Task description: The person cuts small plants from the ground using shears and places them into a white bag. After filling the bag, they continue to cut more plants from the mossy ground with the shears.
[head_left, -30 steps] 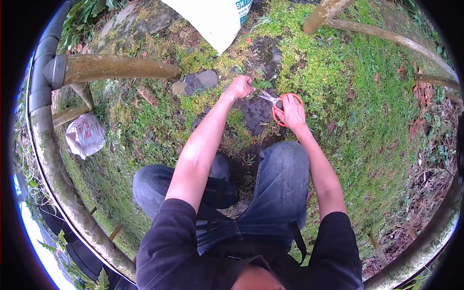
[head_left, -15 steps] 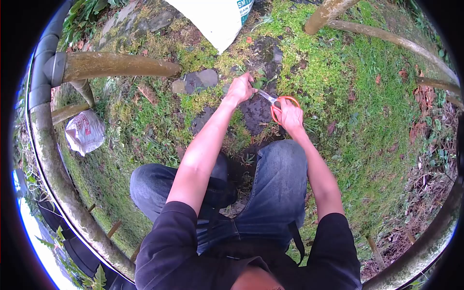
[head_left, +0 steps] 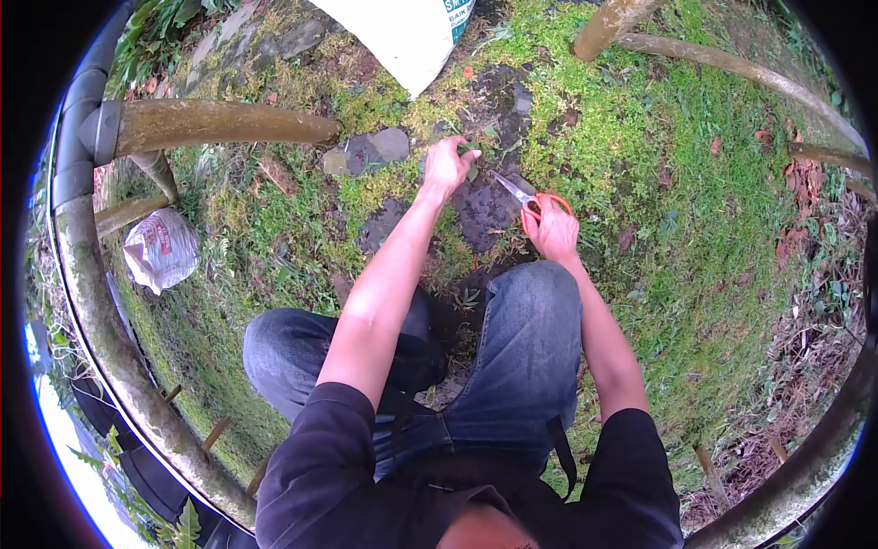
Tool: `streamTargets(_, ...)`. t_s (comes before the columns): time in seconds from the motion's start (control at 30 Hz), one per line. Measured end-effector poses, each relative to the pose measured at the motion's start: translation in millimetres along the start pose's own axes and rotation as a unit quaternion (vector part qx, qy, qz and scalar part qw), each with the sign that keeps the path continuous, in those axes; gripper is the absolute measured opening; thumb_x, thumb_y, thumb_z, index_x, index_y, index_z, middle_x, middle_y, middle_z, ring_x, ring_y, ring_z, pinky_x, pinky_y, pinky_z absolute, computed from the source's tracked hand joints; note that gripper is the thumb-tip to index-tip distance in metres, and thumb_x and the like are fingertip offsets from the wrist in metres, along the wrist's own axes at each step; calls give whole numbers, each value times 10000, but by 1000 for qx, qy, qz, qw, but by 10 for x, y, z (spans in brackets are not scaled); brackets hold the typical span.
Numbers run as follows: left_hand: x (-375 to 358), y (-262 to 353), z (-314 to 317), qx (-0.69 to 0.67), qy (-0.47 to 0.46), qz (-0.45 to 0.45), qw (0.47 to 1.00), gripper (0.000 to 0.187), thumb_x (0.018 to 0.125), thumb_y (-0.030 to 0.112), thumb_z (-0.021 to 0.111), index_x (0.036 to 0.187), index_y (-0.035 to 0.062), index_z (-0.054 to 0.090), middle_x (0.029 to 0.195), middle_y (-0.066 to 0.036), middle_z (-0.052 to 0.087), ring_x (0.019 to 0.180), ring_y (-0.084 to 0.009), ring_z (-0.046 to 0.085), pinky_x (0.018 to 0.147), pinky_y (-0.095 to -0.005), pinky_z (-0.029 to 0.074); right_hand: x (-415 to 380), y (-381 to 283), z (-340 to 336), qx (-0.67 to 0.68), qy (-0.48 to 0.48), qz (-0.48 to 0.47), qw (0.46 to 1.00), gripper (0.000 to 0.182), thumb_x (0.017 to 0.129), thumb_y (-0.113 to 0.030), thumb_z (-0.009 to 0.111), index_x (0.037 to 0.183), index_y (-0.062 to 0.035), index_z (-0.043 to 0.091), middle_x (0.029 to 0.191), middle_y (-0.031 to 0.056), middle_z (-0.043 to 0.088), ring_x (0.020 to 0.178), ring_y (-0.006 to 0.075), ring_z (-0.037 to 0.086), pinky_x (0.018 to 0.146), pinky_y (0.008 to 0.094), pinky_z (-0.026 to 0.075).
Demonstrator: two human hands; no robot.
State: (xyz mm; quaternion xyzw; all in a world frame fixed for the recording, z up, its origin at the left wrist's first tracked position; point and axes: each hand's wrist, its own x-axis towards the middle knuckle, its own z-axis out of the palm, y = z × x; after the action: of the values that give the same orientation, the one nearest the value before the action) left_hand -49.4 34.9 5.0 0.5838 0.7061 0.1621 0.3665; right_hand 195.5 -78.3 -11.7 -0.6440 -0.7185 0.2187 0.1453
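My left hand (head_left: pixel 445 168) is closed, its fingers pinching a small green plant sprig (head_left: pixel 467 148) above the dark stones. To its right, my right hand (head_left: pixel 555 231) grips the orange handles of a pair of scissors (head_left: pixel 518 190). The scissors' metal blades point up and left toward the left hand, a short gap away from it. Below the blades lies a dark flat stone (head_left: pixel 483 218) set in moss and grass.
A white printed sack (head_left: pixel 398 41) lies ahead at the top. Another whitish sack (head_left: pixel 161 251) sits at the left. Brown posts (head_left: pixel 224 125) stand at both sides, and a curved rail (head_left: pixel 87 265) runs along the left. Grass and moss (head_left: pixel 686 265) cover the ground.
The scissors have drawn back slightly down and right, away from my left hand, and their blades are now apart. The left hand has shifted a little left with the sprig.
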Motion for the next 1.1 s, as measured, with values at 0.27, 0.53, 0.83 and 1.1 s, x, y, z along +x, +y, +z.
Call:
streamTargets(0.27,-17,-83,358,59,9,194,979,335,810,199,848,1042,18,689,854,-199,713,796,-326,712,740,-428,545,-167,-34,-181,7,27,57,998,456,844,-362,747,1129,-29,621,917,224,722,768,403,715,669,504,554)
streamTargets(0.53,-25,125,562,65,12,107,992,317,818,223,828,1038,24,716,966,-232,719,937,-401,700,845,-466,553,-179,30,-187,12,30,57,998,463,830,-390,772,1125,-63,629,905,213,727,807,410,717,696,511,559)
streamTargets(0.83,-50,-20,450,-34,12,-6,999,293,866,235,797,1027,6,710,757,-185,691,738,-282,693,740,-418,535,-29,-16,-118,18,10,42,999,412,822,-380,771,1074,-66,682,836,185,729,789,390,719,708,496,563)
streamTargets(1.1,-110,-60,346,-22,-9,12,1000,306,884,243,781,1042,-2,689,755,-203,673,739,-297,677,754,-424,525,193,-35,-92,20,-35,34,999,444,794,-374,796,1109,-82,683,907,180,741,823,377,722,744,487,567)
